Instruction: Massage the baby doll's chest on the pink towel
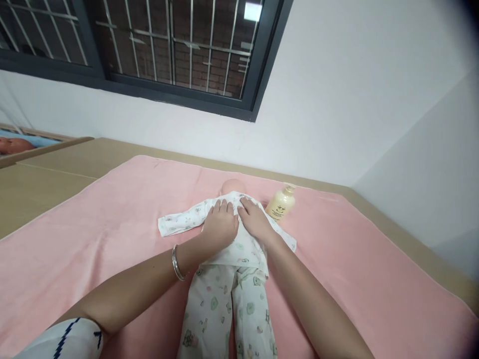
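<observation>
A doll (234, 186) in a white patterned top (243, 252) and matching trousers (214, 304) lies on a pink cloth, its head away from me. My left hand (220, 224) rests flat on the upper left of the top, fingers extended. Beside it, my right hand (254, 217) lies on the upper right of the top, its fingers also extended. Neither hand grips anything. The doll's sleeves spread out to both sides. To the right of its shoulder is a pale yellow pump bottle (281, 203).
The pink cloth (337, 249) covers much of a wooden surface (67, 159). At the far left, a wooden-edged tray (75, 142) holds a brown doll (15, 145) on blue material. A white wall and barred window (179, 45) stand behind.
</observation>
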Motion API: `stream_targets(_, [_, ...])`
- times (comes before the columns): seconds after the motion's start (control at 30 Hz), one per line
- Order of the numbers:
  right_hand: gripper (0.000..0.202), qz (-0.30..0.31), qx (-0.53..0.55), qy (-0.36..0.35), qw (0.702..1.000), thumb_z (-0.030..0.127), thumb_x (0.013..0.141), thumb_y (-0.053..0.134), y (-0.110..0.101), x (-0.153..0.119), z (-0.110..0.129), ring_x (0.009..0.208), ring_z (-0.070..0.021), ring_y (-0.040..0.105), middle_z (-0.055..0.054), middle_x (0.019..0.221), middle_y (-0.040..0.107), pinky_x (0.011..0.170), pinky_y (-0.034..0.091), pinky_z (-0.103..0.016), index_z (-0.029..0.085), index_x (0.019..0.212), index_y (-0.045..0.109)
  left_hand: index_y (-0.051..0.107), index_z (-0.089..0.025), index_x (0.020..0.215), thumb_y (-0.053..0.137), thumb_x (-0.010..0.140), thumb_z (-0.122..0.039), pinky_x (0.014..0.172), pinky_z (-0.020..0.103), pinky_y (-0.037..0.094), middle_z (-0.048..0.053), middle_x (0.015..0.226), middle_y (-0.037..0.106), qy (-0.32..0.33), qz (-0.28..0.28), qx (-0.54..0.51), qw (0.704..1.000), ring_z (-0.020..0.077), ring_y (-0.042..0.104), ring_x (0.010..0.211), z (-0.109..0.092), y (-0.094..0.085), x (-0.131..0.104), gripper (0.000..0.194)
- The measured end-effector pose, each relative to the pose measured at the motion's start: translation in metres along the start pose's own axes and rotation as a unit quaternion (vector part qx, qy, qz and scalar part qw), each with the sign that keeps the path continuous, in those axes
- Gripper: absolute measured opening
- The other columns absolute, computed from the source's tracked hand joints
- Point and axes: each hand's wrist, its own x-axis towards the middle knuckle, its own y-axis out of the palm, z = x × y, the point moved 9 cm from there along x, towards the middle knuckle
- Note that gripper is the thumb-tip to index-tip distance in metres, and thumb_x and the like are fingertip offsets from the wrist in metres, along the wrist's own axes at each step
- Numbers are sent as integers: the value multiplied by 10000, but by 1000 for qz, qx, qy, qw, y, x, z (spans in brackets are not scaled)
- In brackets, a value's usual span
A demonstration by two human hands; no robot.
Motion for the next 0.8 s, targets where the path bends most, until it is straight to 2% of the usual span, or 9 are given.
stream_targets(0.1, [424, -15, -26, 13, 999, 229, 993, 323, 3, -2, 1, 1302, -277, 498, -165, 1380, 578, 1111, 341, -431, 100, 1316, 566, 467, -36, 1400, 337, 968, -275, 1133, 538, 323, 226, 1483, 480, 7, 14, -35, 999, 360, 387, 1417, 6, 0, 6, 511])
stream_targets(0.2, [466, -23, -62, 10, 998, 163, 960, 343, 7, -13, 18, 1362, -293, 445, -220, 1431, 519, 1144, 304, -415, 36, 1370, 524, 528, -112, 1340, 343, 965, -297, 1133, 505, 343, 171, 1439, 543, 27, 42, -86, 995, 317, 459, 1367, 18, -1, 22, 457])
stream_targets(0.3, [484, -23, -57, 0, 998, 162, 949, 373, 8, -17, 25, 1393, -285, 416, -210, 1467, 489, 1168, 275, -392, 40, 1398, 509, 567, -121, 1285, 330, 973, -307, 1119, 474, 370, 162, 1391, 582, 35, 57, -106, 992, 296, 506, 1322, 23, 0, 29, 434])
stream_targets(0.43, [433, -23, -4, 7, 1000, 225, 983, 353, 4, -5, 6, 1375, -254, 439, -158, 1447, 529, 1151, 297, -399, 99, 1340, 562, 480, -32, 1387, 336, 965, -271, 1143, 542, 308, 230, 1461, 499, 10, 16, -53, 998, 359, 405, 1401, 12, 1, 13, 506])
stream_targets(0.57, [405, -20, -11, 14, 1000, 240, 988, 339, 4, 0, -2, 1307, -260, 496, -145, 1382, 586, 1121, 326, -427, 115, 1281, 590, 483, -48, 1394, 357, 950, -240, 1163, 551, 275, 218, 1499, 462, 37, -8, -48, 998, 358, 353, 1437, -2, 0, 3, 500])
stream_targets(0.7, [465, -15, -65, 18, 998, 210, 987, 332, 6, -12, 16, 1385, -284, 426, -194, 1472, 491, 1156, 286, -431, 64, 1387, 518, 596, -135, 1254, 349, 929, -204, 1114, 479, 378, 154, 1366, 602, 30, -10, -119, 992, 291, 521, 1303, 15, -2, 17, 414])
stream_targets(0.8, [452, 3, -67, 5, 998, 224, 985, 378, 8, -19, 26, 1400, -282, 415, -182, 1480, 487, 1159, 294, -405, 88, 1387, 534, 638, -177, 1160, 346, 917, -189, 1079, 445, 424, 108, 1262, 664, 10, -36, -167, 985, 255, 586, 1202, 29, -3, 24, 380])
